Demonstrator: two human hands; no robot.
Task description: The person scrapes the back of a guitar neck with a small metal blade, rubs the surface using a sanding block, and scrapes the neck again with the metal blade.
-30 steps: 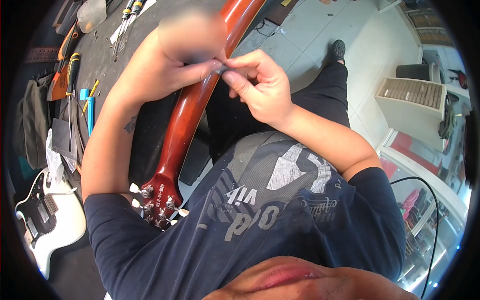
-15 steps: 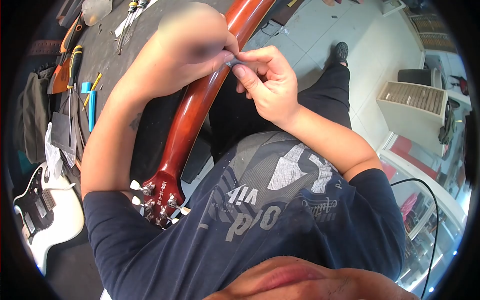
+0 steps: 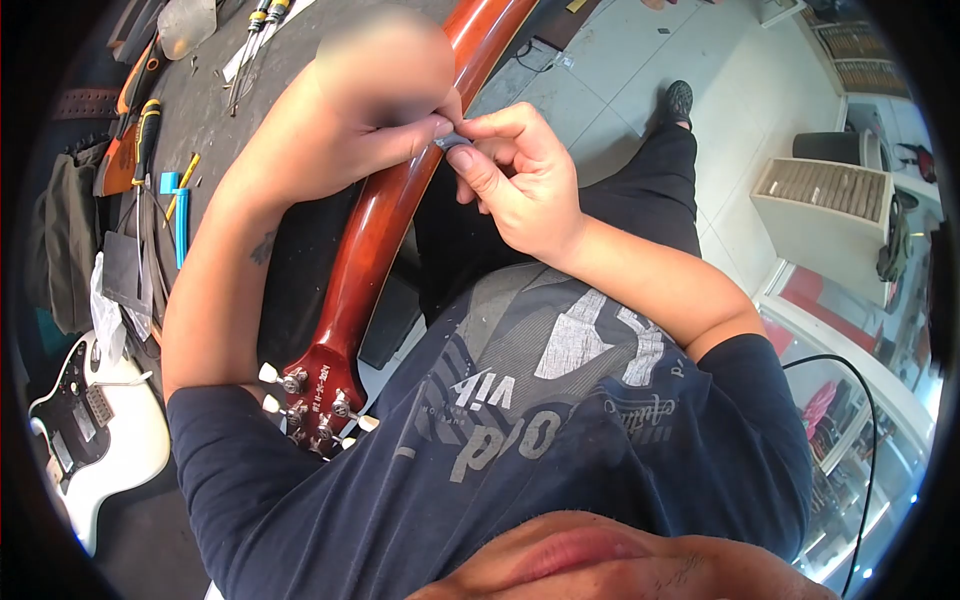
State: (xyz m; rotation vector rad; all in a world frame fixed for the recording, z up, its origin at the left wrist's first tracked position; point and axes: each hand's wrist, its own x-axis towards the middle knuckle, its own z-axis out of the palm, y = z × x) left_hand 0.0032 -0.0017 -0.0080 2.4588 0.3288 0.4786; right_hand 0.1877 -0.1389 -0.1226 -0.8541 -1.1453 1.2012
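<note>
A small grey piece [image 3: 455,142] is lying over the guitar neck's [image 3: 377,225] edge, the right hand's [image 3: 525,180] narrow grip pinching it. The left hand [image 3: 385,95] is meeting it, its grip too blurred to tell. Both are now shifting slightly toward the headstock [image 3: 322,385].

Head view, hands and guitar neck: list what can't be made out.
All in the head view:
- Left hand: most fingers lost under a blurred patch.
- Grey piece at the right hand: partly covered by fingers, too small to identify.
- Guitar neck: upper end cut off by top edge; fret side faces away.
</note>
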